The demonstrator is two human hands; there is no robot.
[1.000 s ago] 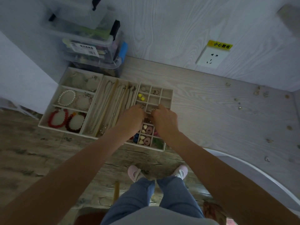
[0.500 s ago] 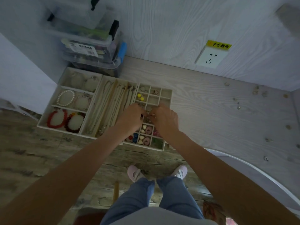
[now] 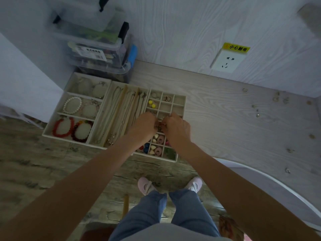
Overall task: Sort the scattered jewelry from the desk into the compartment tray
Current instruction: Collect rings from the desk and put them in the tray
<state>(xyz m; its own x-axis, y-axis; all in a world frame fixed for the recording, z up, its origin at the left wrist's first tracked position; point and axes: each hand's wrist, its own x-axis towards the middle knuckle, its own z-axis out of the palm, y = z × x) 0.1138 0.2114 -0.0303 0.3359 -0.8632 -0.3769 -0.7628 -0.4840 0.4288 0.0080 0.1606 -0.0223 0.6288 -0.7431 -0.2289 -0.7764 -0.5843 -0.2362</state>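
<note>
Both your hands, left (image 3: 145, 125) and right (image 3: 177, 128), have fingers bunched over the tray (image 3: 180, 98), apparently pinching something tiny; can't tell what. Light, slippery stuff, so pinch it fingertip-only.

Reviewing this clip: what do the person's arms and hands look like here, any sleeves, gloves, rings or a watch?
Both arms are bare along all that shows; no sleeves are in view. The left hand and right hand wear no gloves, and no watch or strap shows at either wrist. Rings cannot be told: the fingers are too small and dim. Below are blue jeans and pink shoes.
</note>
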